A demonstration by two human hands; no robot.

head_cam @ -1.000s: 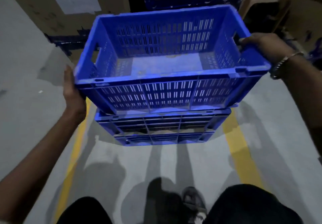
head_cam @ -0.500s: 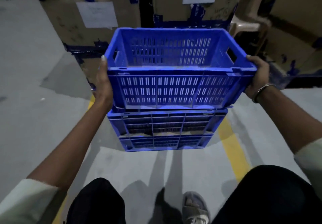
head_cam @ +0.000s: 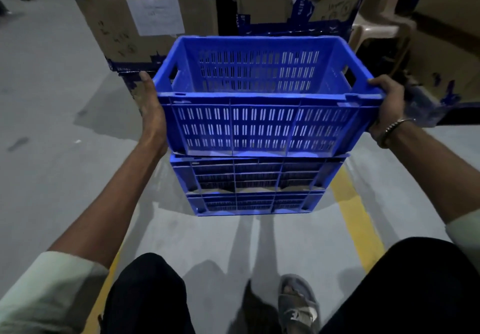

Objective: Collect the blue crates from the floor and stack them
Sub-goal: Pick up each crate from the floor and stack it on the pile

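— Fingers first: what are they doing?

— Both sets are on the top blue crate (head_cam: 262,105), one hand at each end. On the left hand (head_cam: 152,115), the palm presses flat against the crate's left end wall and the thumb lies straight up along the corner; I cannot tell where its fingers go. The right hand (head_cam: 387,105) curls over the rim at the right end, thumb on top, fingers wrapped underneath, a bracelet (head_cam: 394,128) on its wrist.

— And where is that crate?

— Sitting just on top of the stacked crates (head_cam: 255,185), two of them, which stand on the grey floor (head_cam: 52,152). Its base looks slightly skewed against the rim below; whether it is fully seated, I cannot tell.

— What surrounds the stack?

— Yellow floor lines (head_cam: 355,219) run either side of it. Behind stand cardboard boxes (head_cam: 145,22) with paper labels and blue tape. A sandalled foot (head_cam: 298,305) shows near the bottom edge.
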